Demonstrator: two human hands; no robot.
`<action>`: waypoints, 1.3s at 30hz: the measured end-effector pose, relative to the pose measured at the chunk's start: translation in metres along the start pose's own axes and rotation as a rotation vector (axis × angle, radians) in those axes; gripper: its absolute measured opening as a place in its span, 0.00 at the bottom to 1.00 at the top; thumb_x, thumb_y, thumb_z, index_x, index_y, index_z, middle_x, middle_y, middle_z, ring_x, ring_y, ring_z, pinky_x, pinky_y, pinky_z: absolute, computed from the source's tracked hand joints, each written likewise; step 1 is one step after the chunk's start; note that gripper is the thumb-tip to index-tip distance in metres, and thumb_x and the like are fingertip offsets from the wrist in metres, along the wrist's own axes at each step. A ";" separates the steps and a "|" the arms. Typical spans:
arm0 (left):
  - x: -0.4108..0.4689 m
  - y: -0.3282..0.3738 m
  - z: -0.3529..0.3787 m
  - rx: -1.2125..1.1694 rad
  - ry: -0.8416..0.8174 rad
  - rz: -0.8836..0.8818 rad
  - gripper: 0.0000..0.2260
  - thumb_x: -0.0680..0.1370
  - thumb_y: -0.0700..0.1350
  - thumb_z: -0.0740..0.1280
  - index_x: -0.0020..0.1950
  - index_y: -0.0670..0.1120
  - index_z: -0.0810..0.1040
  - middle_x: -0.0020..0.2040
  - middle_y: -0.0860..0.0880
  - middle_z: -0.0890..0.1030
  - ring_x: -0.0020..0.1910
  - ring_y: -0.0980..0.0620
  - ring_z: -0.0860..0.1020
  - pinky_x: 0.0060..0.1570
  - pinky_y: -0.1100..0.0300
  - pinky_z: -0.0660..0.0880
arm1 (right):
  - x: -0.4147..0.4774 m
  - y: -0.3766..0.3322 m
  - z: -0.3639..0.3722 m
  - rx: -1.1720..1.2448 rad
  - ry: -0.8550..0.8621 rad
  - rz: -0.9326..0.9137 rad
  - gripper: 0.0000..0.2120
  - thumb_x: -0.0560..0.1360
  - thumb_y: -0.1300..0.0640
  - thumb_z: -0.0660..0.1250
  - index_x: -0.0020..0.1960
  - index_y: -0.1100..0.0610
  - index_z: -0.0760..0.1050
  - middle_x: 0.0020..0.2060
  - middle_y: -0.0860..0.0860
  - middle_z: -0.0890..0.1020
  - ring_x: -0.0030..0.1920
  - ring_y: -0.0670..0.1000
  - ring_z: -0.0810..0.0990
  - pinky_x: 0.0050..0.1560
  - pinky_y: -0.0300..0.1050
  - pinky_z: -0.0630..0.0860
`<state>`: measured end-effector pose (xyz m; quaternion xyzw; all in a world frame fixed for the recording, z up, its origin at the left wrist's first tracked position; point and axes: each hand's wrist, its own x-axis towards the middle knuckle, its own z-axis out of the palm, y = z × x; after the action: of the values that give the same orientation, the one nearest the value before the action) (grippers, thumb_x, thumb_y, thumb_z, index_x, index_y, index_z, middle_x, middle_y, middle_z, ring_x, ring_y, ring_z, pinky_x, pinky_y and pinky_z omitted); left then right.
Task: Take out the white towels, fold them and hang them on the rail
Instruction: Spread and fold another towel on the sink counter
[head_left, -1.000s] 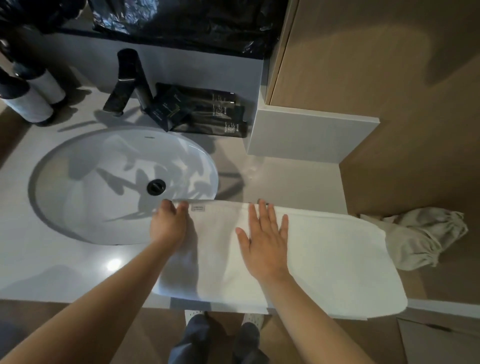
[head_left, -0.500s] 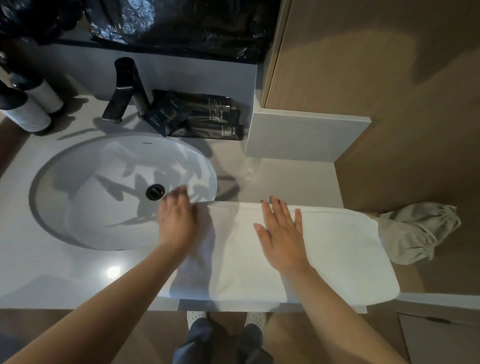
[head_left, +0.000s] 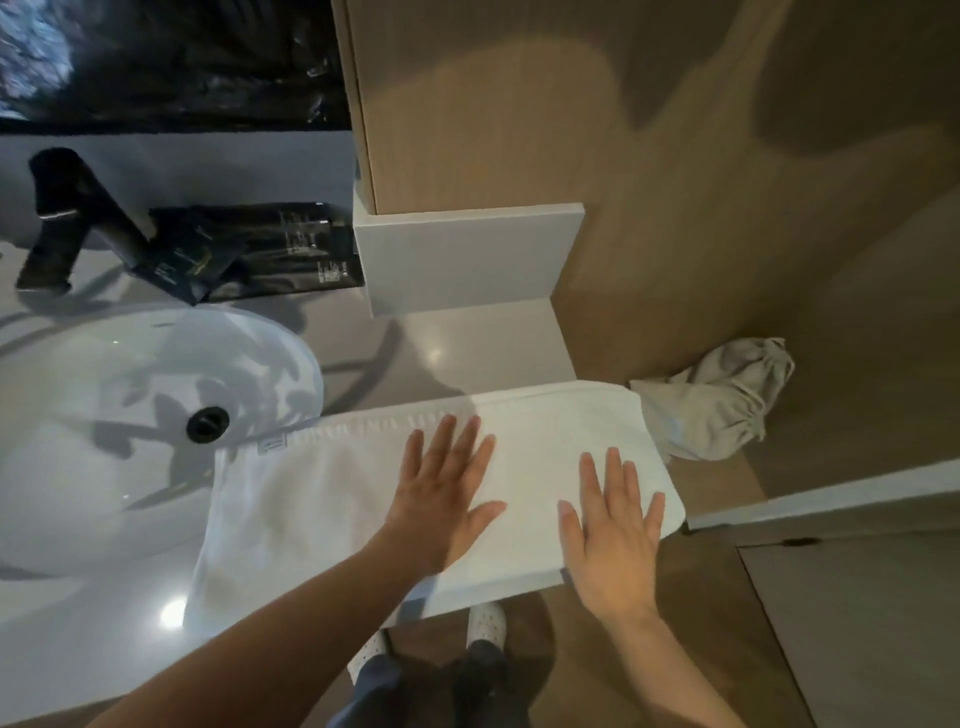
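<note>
- Lying folded in a long strip across the countertop (head_left: 467, 343) at lower centre, the white towel (head_left: 322, 499) overhangs the sink (head_left: 130, 364) at its left end.
- Left hand (head_left: 441, 499) and right hand (head_left: 613, 530) press flat, fingers spread.
- Soft, light and floppy, I judge; best pinched at its end corners.

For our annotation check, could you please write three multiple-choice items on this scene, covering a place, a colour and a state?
1. The beige bag lies: A. right of the towel; B. on the towel; C. on a hook.
2. The tap is: A. white; B. gold; C. black.
3. The left hand and right hand are: A. clenched; B. flat on the towel; C. lifted away.
Answers: 1 A, past the towel's right end; 2 C, all dark; 3 B, both lie spread on it.
</note>
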<state>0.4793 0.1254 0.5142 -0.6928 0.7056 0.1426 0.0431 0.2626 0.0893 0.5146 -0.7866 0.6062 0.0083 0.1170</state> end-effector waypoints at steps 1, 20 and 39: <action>0.002 0.000 0.001 0.007 -0.015 -0.013 0.35 0.79 0.66 0.42 0.76 0.51 0.28 0.75 0.48 0.26 0.73 0.43 0.26 0.74 0.40 0.34 | -0.001 0.009 0.000 0.042 -0.012 0.046 0.31 0.80 0.36 0.40 0.80 0.45 0.41 0.79 0.47 0.41 0.79 0.51 0.38 0.74 0.55 0.30; 0.123 0.083 -0.062 -0.055 -0.032 0.096 0.26 0.81 0.55 0.58 0.76 0.44 0.60 0.77 0.44 0.60 0.75 0.44 0.60 0.72 0.52 0.57 | 0.008 0.063 -0.025 1.430 -0.169 0.985 0.17 0.77 0.47 0.68 0.57 0.60 0.74 0.49 0.56 0.79 0.46 0.52 0.78 0.43 0.42 0.78; 0.209 0.104 -0.085 -0.124 -0.326 -0.052 0.29 0.71 0.61 0.73 0.63 0.42 0.75 0.62 0.42 0.76 0.64 0.41 0.73 0.62 0.48 0.72 | 0.008 0.075 -0.019 1.810 -0.111 1.072 0.12 0.78 0.52 0.68 0.57 0.58 0.76 0.48 0.57 0.85 0.48 0.56 0.84 0.42 0.47 0.81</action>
<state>0.3808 -0.0982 0.5565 -0.6799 0.6608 0.2952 0.1177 0.1907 0.0607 0.5186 -0.0332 0.6486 -0.3606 0.6694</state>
